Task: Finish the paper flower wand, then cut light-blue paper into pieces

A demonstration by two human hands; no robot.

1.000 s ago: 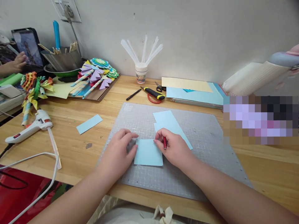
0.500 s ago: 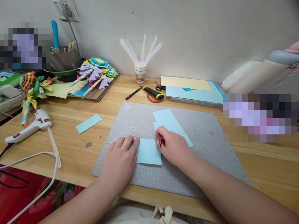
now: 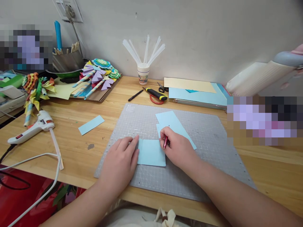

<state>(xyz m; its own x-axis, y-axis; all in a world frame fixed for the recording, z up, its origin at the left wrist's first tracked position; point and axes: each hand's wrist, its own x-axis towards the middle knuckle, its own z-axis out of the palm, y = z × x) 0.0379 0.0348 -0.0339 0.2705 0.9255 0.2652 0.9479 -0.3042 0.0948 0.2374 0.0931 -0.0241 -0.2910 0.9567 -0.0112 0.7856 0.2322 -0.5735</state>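
Observation:
On a grey gridded cutting mat (image 3: 201,176) lies a small light-blue paper piece (image 3: 152,153) with a thin line near its left end. My left hand (image 3: 119,159) rests flat over that left end, fingers extended. At the piece's right edge, my right hand (image 3: 180,146) is closed around a slim red pen-shaped tool (image 3: 165,142); its exact kind is unclear, and the fingers hide much of it. Behind my right hand is a larger light-blue sheet (image 3: 176,123) with a notched left side, partly covered by the hand.
A blue paper strip (image 3: 91,125) and a glue gun (image 3: 35,127) lie left. Behind the mat are a black pen (image 3: 135,95), a yellow-black cutter (image 3: 156,94), scissors (image 3: 162,87) and a paper cup (image 3: 143,75) of white sticks. Paper flowers (image 3: 101,67) lie back left.
My left hand has slid slightly left, uncovering more of the small blue piece and its thin line. My right hand has shifted a little to the right with the red tool.

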